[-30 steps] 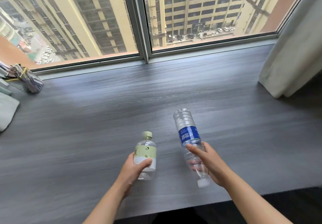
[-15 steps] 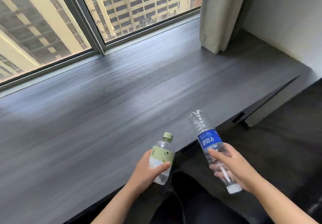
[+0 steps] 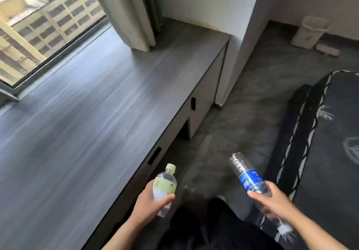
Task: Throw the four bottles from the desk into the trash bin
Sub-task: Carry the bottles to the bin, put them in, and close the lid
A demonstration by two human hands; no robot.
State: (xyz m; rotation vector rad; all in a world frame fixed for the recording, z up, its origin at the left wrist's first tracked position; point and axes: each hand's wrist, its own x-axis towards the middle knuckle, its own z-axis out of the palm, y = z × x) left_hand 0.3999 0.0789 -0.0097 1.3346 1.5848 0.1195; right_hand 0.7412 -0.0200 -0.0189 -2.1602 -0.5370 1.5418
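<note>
Bottles in both fists: left hand (image 3: 148, 204) grips the green-label bottle (image 3: 165, 186), right hand (image 3: 275, 201) the blue-label bottle (image 3: 249, 178); carry them to that bin (image 3: 310, 32).

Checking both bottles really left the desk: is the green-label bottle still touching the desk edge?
Apart. The head view shows the green-label bottle held in the left hand, with dark floor visible between it and the desk edge.

A small clear bottle (image 3: 164, 188) with green label stands upright; a longer blue-labelled bottle (image 3: 250, 179) tilts base-up; a pale trash bin (image 3: 308, 33) stands far off.
</note>
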